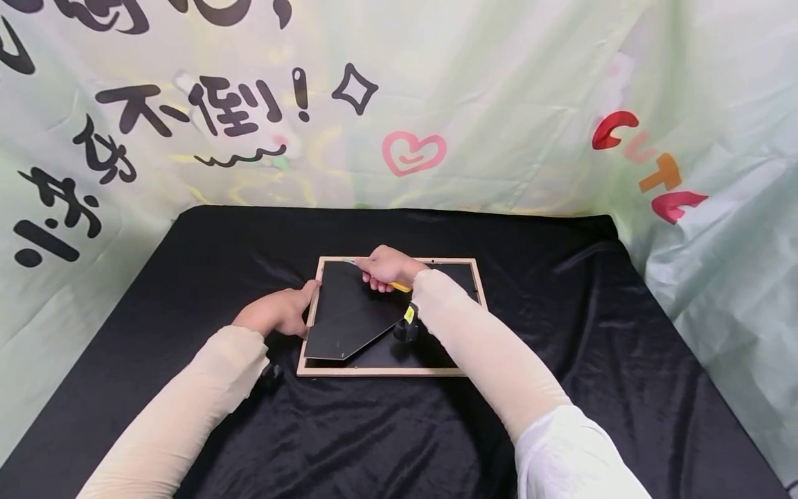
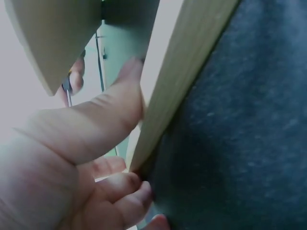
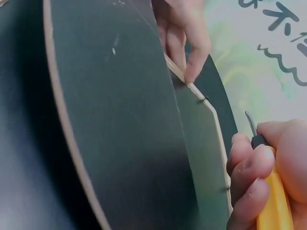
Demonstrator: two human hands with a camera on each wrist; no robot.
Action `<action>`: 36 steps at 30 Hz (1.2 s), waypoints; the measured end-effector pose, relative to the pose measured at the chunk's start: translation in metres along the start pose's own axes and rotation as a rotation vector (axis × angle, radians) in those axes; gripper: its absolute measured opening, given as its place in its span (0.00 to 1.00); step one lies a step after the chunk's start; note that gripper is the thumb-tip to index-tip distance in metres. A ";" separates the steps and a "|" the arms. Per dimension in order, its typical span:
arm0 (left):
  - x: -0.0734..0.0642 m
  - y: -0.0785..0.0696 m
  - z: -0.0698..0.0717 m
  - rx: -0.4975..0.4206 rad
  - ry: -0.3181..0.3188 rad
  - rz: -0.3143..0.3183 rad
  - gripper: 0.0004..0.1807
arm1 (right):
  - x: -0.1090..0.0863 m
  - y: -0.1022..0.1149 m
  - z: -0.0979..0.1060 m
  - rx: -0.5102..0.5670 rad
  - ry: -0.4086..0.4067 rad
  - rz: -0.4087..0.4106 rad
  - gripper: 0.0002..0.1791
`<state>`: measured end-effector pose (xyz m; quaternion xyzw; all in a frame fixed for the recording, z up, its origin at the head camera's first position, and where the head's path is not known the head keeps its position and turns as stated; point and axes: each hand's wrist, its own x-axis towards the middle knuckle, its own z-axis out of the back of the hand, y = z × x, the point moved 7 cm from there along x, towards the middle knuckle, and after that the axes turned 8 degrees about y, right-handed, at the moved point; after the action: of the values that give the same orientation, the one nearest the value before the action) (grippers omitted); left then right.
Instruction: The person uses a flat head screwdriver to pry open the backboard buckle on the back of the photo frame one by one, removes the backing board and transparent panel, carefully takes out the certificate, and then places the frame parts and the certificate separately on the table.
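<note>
A light wood picture frame [image 1: 386,372] lies on the black cloth with its back up. Over its left part is a dark panel [image 1: 349,312] with a slanted corner. In the left wrist view the panel's edge [image 2: 57,43] stands raised off the frame. My left hand [image 1: 280,312] grips the frame's left side, thumb on the inner edge, fingers outside. My right hand [image 1: 388,269] holds a yellow-handled screwdriver [image 3: 273,201] above the panel. Its thin metal tip points left near the frame's far edge. Small dark tabs [image 3: 204,99] stick out along the frame's inner edge.
Black velvety cloth [image 1: 249,430] with folds covers the table. A pale printed curtain [image 1: 499,104] with lettering and a heart hangs behind and along the sides. A small black wrist camera [image 1: 406,329] hangs under the right wrist, close over the frame.
</note>
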<state>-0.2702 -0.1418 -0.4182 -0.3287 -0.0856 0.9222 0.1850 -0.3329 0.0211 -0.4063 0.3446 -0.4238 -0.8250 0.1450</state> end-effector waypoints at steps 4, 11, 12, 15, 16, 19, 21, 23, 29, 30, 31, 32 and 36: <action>0.005 0.003 0.003 0.008 -0.021 0.064 0.62 | -0.012 -0.010 0.010 0.005 -0.011 -0.020 0.26; 0.008 0.000 0.014 0.037 -0.100 0.073 0.63 | -0.036 -0.032 0.029 0.039 -0.044 -0.053 0.26; 0.008 -0.001 0.015 0.050 -0.107 0.074 0.62 | -0.040 -0.036 0.032 0.043 -0.048 -0.057 0.26; 0.007 -0.002 0.019 0.075 -0.116 0.084 0.61 | -0.051 -0.047 0.040 0.057 -0.063 -0.070 0.26; 0.007 -0.002 0.020 0.082 -0.115 0.087 0.61 | -0.054 -0.051 0.043 0.068 -0.066 -0.074 0.26; 0.007 -0.001 0.023 0.089 -0.102 0.091 0.61 | -0.065 -0.063 0.051 0.102 -0.074 -0.087 0.25; 0.008 -0.001 0.024 0.093 -0.092 0.091 0.60 | -0.072 -0.072 0.056 0.132 -0.078 -0.095 0.24; 0.009 -0.002 0.025 0.097 -0.087 0.089 0.60 | -0.081 -0.082 0.060 0.150 -0.081 -0.106 0.24; 0.007 -0.003 0.026 0.088 -0.096 0.083 0.55 | -0.108 -0.106 0.067 0.191 -0.092 -0.143 0.24; 0.007 -0.003 0.026 0.087 -0.102 0.082 0.54 | -0.112 -0.109 0.067 0.206 -0.095 -0.141 0.23; 0.006 -0.004 0.026 0.089 -0.110 0.081 0.54 | -0.116 -0.112 0.067 0.218 -0.098 -0.136 0.23; 0.006 -0.005 0.025 0.090 -0.116 0.079 0.53 | -0.121 -0.115 0.067 0.229 -0.103 -0.132 0.22; 0.008 -0.012 0.023 0.107 -0.141 0.077 0.50 | -0.140 -0.124 0.067 0.260 -0.146 -0.112 0.21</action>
<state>-0.2870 -0.1283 -0.4018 -0.2557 -0.0364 0.9527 0.1602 -0.2718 0.2102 -0.4160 0.3225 -0.5166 -0.7928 0.0216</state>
